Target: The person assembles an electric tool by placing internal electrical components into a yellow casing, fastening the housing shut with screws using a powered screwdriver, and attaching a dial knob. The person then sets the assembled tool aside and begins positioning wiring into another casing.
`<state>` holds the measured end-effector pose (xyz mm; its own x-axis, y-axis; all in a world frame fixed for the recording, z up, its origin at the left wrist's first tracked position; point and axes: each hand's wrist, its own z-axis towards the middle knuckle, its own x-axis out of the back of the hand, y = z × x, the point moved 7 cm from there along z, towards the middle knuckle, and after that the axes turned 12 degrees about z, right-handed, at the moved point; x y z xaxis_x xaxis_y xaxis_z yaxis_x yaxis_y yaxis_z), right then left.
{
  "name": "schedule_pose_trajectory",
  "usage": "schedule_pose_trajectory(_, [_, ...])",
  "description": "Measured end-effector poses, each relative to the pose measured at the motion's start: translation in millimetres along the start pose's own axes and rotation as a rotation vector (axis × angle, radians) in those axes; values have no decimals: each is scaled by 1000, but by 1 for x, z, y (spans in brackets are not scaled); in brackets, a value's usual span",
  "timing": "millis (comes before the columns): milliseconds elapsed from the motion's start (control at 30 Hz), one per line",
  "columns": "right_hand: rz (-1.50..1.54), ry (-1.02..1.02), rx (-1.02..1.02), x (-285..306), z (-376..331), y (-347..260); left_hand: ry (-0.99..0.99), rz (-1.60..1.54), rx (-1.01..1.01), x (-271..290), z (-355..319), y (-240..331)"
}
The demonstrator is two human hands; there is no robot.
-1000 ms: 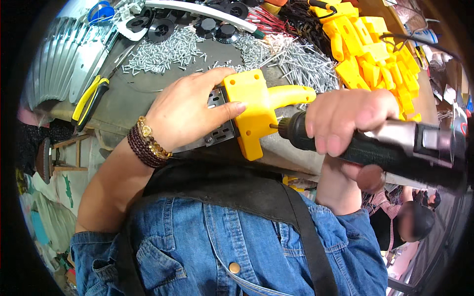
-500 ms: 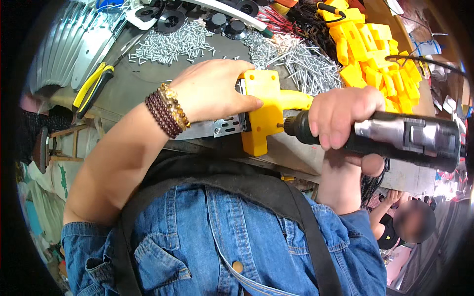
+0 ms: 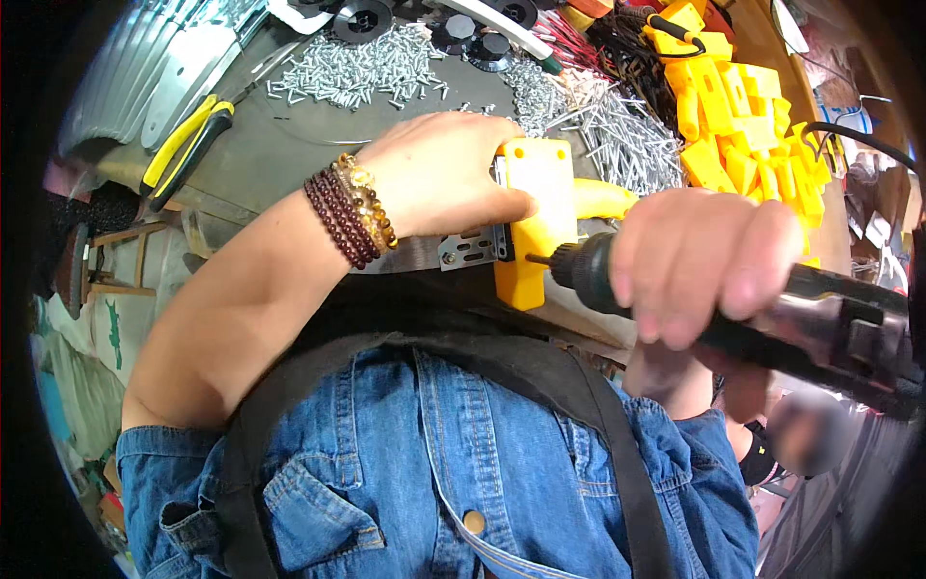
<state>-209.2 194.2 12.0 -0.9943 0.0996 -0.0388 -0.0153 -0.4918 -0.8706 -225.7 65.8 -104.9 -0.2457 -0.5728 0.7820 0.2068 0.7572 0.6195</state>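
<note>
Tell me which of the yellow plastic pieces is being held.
The yellow handle piece under the left hand, beside the slotted metal plate. No hand holds the others, piled in the yellow heap at upper right.

Over on the left, silvery metal blades (image 3: 123, 82) are seen stacked in a fan, with yellow-and-black pliers (image 3: 177, 143) laid just below them on the grey bench (image 3: 258, 159). Up top, short screws (image 3: 362, 69) are heaped near a black spool (image 3: 364, 19); two black knobs (image 3: 453, 34) are set alongside, and a white strip (image 3: 502, 29) is angled just past them. Further right, long screws (image 3: 632, 145) are strewn, red wires (image 3: 569, 43) are bunched behind, and yellow plastic parts (image 3: 738, 106) are piled high! A black cable (image 3: 858, 135) is stretched in from the right; lower down, another person (image 3: 759, 455) is partly glimpsed.
</note>
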Motion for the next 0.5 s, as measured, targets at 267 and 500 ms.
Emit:
schedule_pose_trajectory(267, [54, 155, 22, 0, -1, 17, -10, 38, -6, -2, 5, -1])
schedule_pose_trajectory(500, [-20, 279, 8, -8, 0, 13, 48, 47, -16, -1, -5, 1])
